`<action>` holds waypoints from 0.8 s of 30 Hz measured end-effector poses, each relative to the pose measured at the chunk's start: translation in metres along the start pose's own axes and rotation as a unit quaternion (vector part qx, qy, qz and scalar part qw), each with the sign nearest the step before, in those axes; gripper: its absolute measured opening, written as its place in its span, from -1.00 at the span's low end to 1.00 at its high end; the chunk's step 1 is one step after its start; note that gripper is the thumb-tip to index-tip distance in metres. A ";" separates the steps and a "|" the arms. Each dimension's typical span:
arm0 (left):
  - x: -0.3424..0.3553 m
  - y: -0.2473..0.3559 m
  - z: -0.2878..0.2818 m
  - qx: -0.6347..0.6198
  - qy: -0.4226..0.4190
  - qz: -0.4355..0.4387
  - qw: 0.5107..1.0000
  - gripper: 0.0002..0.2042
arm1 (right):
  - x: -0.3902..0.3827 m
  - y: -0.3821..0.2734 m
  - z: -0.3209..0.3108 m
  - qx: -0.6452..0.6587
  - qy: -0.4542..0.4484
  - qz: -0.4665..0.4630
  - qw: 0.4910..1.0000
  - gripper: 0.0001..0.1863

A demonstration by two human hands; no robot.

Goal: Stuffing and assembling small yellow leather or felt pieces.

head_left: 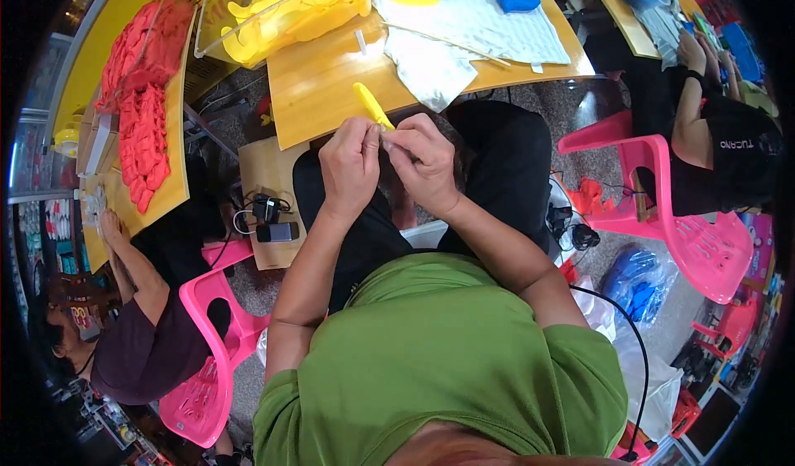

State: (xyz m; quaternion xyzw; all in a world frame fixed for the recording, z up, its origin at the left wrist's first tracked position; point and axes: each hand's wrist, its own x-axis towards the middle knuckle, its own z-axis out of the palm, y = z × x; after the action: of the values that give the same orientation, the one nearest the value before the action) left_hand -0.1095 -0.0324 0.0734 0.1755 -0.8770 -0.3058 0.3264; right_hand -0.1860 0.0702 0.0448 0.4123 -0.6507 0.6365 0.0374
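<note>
Though slender, a smooth, curved yellow piece (370,103) in the fingertip pinch of both hands (351,165) (426,158).

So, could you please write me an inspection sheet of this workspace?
Surface: wooden table, with a white cloth partly hanging over its near edge.
Job's things: slim yellow piece at the hands; yellow pieces heaped in a transparent bin.
Clutter: blue piece and thin stick on the cloth.
Hands: left hand pinches the slim piece's lower end; right hand meets it there, exact grip unclear.
Cables: black cable beside the person's right side.
Surroundings: co-workers left and right; pink chairs.
</note>
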 end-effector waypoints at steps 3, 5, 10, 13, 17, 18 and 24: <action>0.001 0.003 -0.003 0.081 -0.022 0.064 0.994 -0.88 | 0.003 0.006 0.004 -0.027 0.028 -0.002 0.999 -0.84; 0.000 0.005 -0.003 0.128 -0.031 0.092 0.987 -0.88 | 0.005 0.011 0.006 -0.024 0.062 -0.004 0.998 -0.87; -0.008 0.003 -0.002 0.073 -0.017 0.053 0.996 -0.86 | 0.003 -0.006 0.007 0.170 0.072 0.281 0.942 -0.92; -0.010 0.000 -0.004 0.051 0.001 0.026 0.998 -0.87 | 0.001 -0.012 0.004 0.340 0.063 0.392 0.853 -0.91; -0.009 0.001 -0.008 0.032 0.015 0.007 0.999 -0.88 | -0.003 -0.007 0.004 0.438 0.038 0.334 0.834 -0.85; -0.009 0.003 -0.009 0.018 0.013 -0.006 1.000 -0.88 | -0.002 -0.006 0.004 0.438 0.038 0.333 0.834 -0.85; -0.013 0.007 -0.007 -0.022 0.009 0.006 1.000 -0.89 | -0.001 -0.003 0.009 0.280 0.021 0.176 0.943 -0.87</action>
State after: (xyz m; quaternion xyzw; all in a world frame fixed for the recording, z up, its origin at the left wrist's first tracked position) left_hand -0.0957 -0.0233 0.0760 0.1659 -0.8682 -0.3211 0.3401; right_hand -0.1795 0.0636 0.0446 0.2710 -0.5074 0.7982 -0.1787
